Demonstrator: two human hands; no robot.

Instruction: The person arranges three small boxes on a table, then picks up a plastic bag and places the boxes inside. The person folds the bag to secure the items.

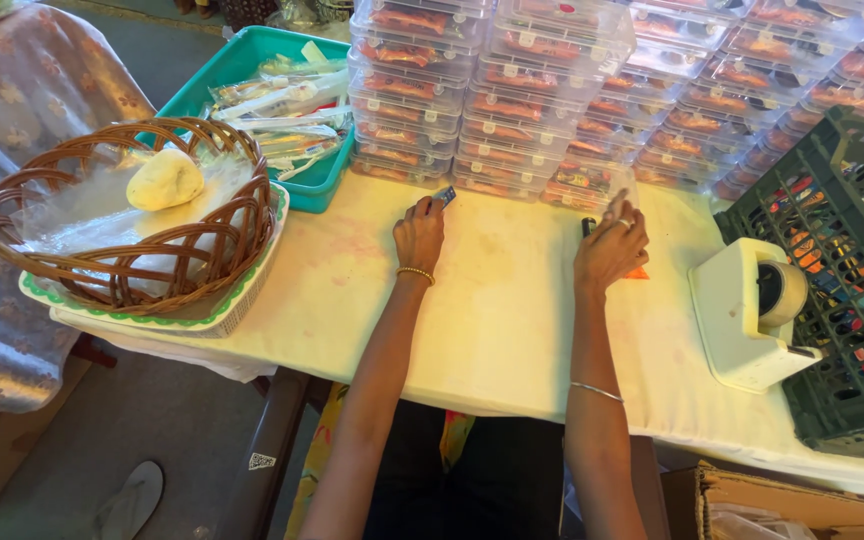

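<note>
Before you lies a pale yellow table (492, 320), and along its far edge stands a wall of stacked clear plastic food boxes (592, 90). To your left sits a woven wicker basket (122, 220) on a white tray, holding a pale lump of dough (164, 179); behind it is a teal tray (242, 60) of packets. To your right stand a dark green crate (832, 300) and a white tape dispenser (752, 310).

Your left hand (419, 235) is reached forward, its fingers closed around a small blue item (445, 195) that pokes out beyond your fingertips, just in front of the stacked boxes. Your right hand (609, 247) is loosely curled over a clear box (592, 190) at the foot of the stack; a small dark object (587, 226) shows beside your thumb, though you cannot tell whether it is gripped. A bit of orange (636, 272) peeks from beneath that hand.
</note>
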